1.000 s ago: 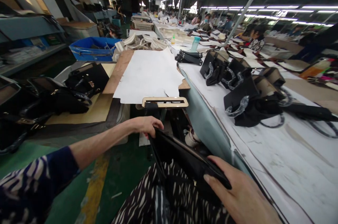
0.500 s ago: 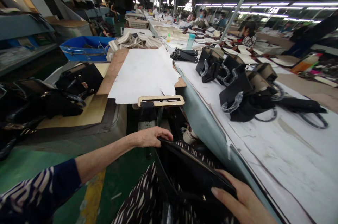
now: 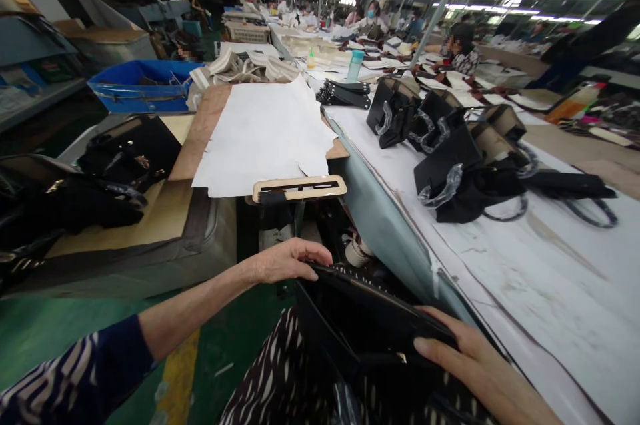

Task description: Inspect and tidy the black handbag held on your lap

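Note:
A black handbag (image 3: 370,321) rests on my lap with its mouth open toward me. My left hand (image 3: 287,261) pinches the bag's far left corner between thumb and fingers. At the right end of the rim my right hand (image 3: 455,345) grips the edge, thumb on the inside and fingers behind. A small gold-coloured metal piece shows on the bag near my right thumb. Clear plastic wrap hangs at the bag's near side. Just beyond my hands, a cream oblong frame with a slot (image 3: 300,189) juts from the edge of a white sheet (image 3: 260,135).
Several black handbags (image 3: 445,178) with plastic-wrapped handles stand on the white-covered table (image 3: 550,318) at right. More black bags (image 3: 125,151) lie on the left bench. A blue tub (image 3: 143,88) sits behind them. People work farther back.
The view has shifted slightly, so the benches sit a little farther left. Both hands keep hold of the handbag, and its rim has tilted slightly at the right end.

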`<state>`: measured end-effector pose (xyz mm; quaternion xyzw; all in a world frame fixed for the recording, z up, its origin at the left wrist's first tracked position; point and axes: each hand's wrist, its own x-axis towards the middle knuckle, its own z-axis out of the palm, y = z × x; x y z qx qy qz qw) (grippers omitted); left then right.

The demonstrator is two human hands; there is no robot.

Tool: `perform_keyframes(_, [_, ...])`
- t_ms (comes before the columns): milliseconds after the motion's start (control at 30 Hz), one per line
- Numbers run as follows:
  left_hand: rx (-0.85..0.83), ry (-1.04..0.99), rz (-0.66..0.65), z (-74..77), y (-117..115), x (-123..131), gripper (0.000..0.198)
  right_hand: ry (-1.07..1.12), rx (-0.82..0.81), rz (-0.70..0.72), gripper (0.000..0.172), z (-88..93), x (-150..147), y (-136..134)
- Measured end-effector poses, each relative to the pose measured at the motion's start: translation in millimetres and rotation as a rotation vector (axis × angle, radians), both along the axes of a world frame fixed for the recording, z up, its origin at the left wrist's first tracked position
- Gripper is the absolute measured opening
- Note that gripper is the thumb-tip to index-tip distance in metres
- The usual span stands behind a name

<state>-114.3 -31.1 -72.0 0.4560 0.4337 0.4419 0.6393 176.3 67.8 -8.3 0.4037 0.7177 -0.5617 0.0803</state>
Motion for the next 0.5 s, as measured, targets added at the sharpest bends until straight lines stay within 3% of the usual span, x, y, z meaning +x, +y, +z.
perform_keyframes(233, [-0.037, 0.160, 0.073, 0.9, 1.7, 3.5, 0.026, 0.038, 0.135, -0.028, 0.036, 0.8, -0.5, -3.0])
perform_keyframes(500, [-0.001, 0.360, 0.069, 0.9, 6.1, 6.4, 0.023, 0.016, 0.259, -0.091, 0.035, -3.1, 7.3, -5.7])
